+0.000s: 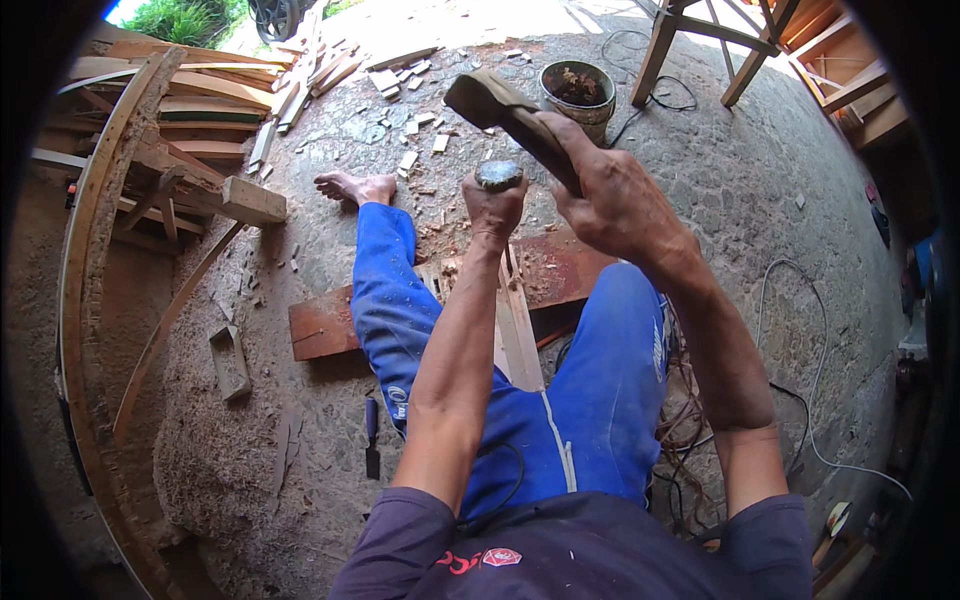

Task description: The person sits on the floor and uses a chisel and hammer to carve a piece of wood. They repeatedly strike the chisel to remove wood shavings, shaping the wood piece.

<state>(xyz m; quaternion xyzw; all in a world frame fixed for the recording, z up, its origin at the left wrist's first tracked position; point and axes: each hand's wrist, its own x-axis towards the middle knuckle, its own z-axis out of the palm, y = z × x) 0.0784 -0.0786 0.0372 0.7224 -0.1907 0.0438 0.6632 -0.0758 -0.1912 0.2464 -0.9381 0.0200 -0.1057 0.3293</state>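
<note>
My right hand (622, 205) is closed round the handle of a wooden mallet (490, 100), raised above and beside my left hand. Upright in my left fist (493, 212) is a chisel (499, 175); only its worn, greyish butt end shows, and the blade is hidden below the fist. Under that fist, a pale wooden piece (516, 335) with a narrow slot runs between my legs. It rests across a reddish-brown board (325, 328). Whether the chisel touches the wood cannot be seen.
Wood offcuts (405, 80) and chips litter the ground ahead. A bucket (578, 92) stands beyond my right hand, near a wooden trestle (655, 55). Stacked timber (215, 90) fills the left. Another chisel (372, 440) lies by my left leg; a cable (815, 370) trails right.
</note>
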